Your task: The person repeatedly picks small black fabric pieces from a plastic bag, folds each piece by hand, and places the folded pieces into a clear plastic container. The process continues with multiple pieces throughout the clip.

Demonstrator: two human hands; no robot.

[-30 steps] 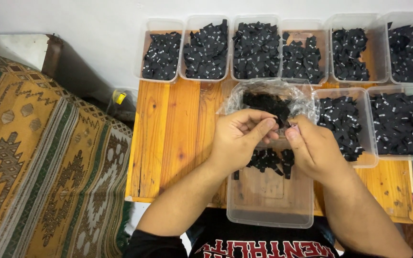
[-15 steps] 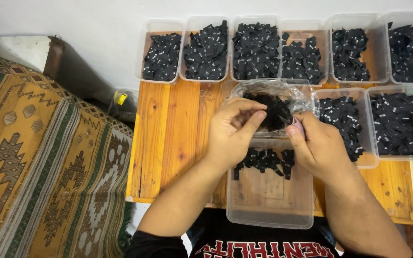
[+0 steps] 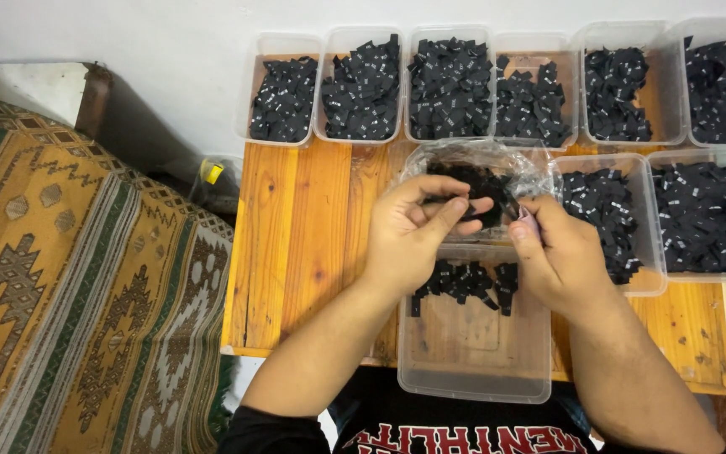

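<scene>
Just past the far rim of the near clear tub (image 3: 474, 370), at the middle of the wooden desk (image 3: 296, 252), sits a crumpled clear plastic bag (image 3: 472, 164) holding a heap of small black fabric labels (image 3: 476, 181). Both hands work at its mouth: the left hand (image 3: 413, 231) has thumb and fingers pinched together on a label or two at the heap's edge, and the right hand (image 3: 560, 256), at 3 o'clock from the left one, is curled shut with its fingertips pinching a small piece against the bag's right side; just what it grips is too small to tell. Under the hands, at 6 o'clock from the bag, the near clear tub holds a loose row of black labels (image 3: 464, 282) along its far end, its near part bare. At 3 o'clock from the bag stand two more tubs of labels (image 3: 699, 219), side by side. At 12 o'clock, along the white wall, a row of six clear tubs (image 3: 451, 84) runs left to right, each filled with black labels. At 9 o'clock, well apart from the desk, lies a patterned woven rug (image 3: 69, 294) in ochre, green and cream, with a small yellow object (image 3: 212, 172) in the shadowed gap between them.
</scene>
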